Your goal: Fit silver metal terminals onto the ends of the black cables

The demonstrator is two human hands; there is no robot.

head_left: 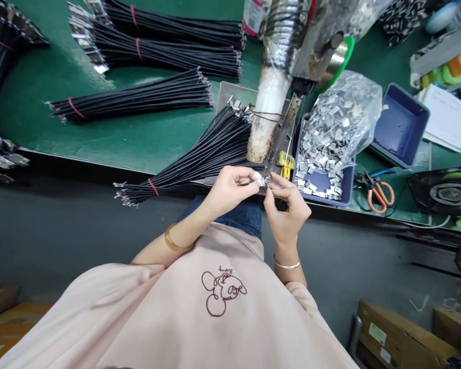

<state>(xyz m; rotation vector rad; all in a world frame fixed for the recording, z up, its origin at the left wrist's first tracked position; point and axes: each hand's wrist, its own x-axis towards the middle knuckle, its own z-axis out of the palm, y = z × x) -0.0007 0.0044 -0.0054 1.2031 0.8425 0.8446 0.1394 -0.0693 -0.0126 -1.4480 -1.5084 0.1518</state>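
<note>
My left hand [230, 190] is closed in a pinch, with a white cover on one fingertip. At its fingertips is a small shiny metal connector [266, 180]. My right hand [288, 205] meets it from the other side, thumb and forefinger drawn together at the same piece; what exactly lies between them is too small to make out. Just above both hands hangs a soldering tool's metal rod [286, 128], beside a wrapped white tube [268, 110]. Left of the hands, a banded bundle of black cables [192, 154] fans out, metal ends toward the tube.
A blue tray [346, 197] with a plastic bag of metal shells [338, 123] sits to the right. Beyond it are another blue tray [401, 125], orange-handled pliers [380, 197] and papers [447, 118]. More tied cable bundles [138, 100] lie on the green table [111, 141].
</note>
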